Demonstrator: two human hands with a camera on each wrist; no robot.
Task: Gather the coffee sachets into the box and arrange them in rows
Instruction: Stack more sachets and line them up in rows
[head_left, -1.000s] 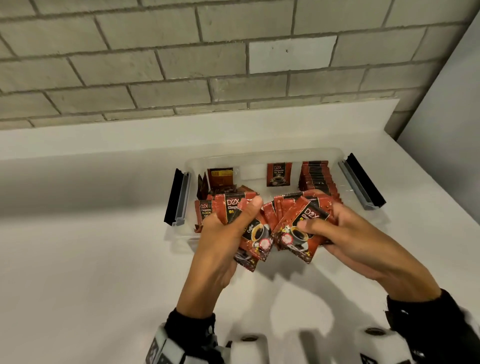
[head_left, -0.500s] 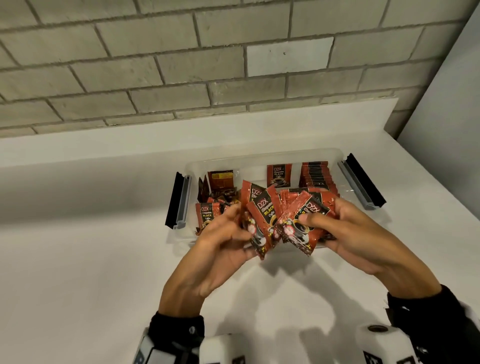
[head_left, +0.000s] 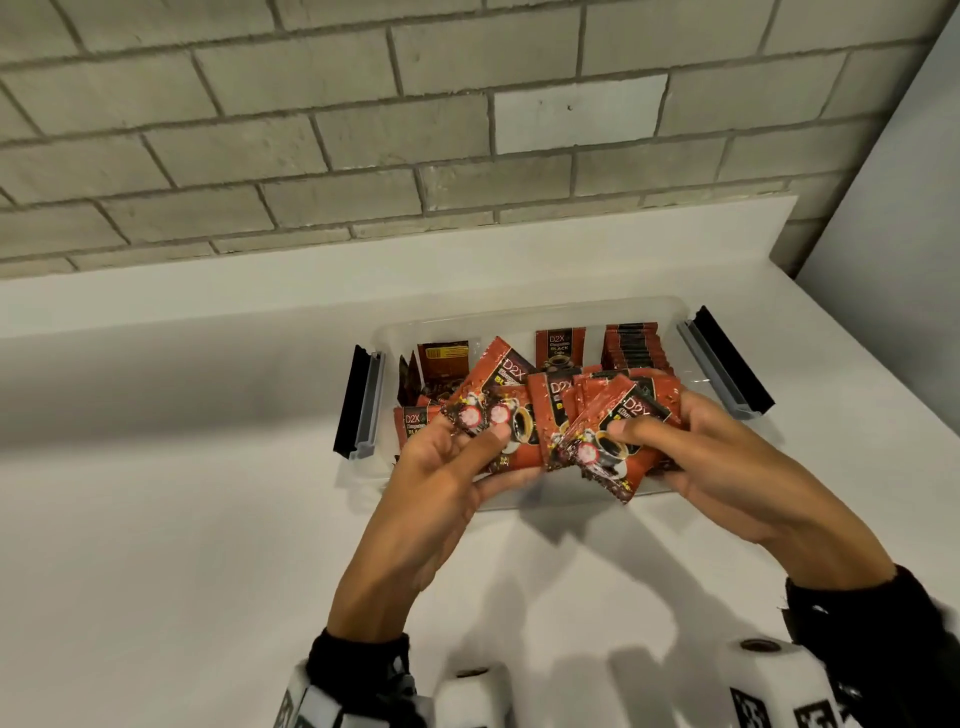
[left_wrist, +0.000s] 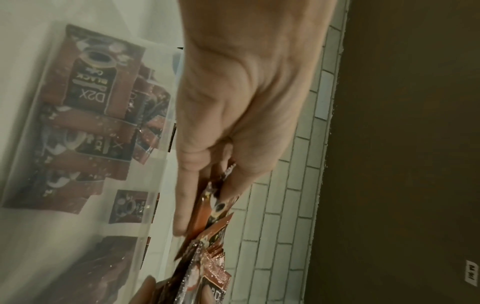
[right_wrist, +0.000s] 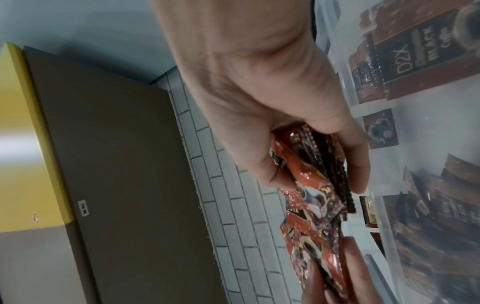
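Both hands hold a fan of red coffee sachets (head_left: 561, 421) just above the near edge of the clear plastic box (head_left: 519, 314). My left hand (head_left: 467, 447) pinches a few sachets (left_wrist: 213, 207) between thumb and fingers. My right hand (head_left: 670, 431) grips a thicker bundle (right_wrist: 309, 185), thumb on top. Inside the box, a neat upright row of sachets (head_left: 631, 348) stands at the right, one single sachet (head_left: 558, 345) leans on the back wall, and a loose pile (head_left: 436, 379) lies at the left.
The box sits on a white counter (head_left: 182, 519) against a grey brick wall (head_left: 363, 130). Its two black-and-grey latches (head_left: 358, 402) (head_left: 727, 364) are flipped outward at either end. A grey side panel (head_left: 893, 208) rises at the right.
My left hand turned palm-up and shifted its hold to the lower ends of its sachets. The fan spread out and rose slightly over the box edge. The right hand barely moved.
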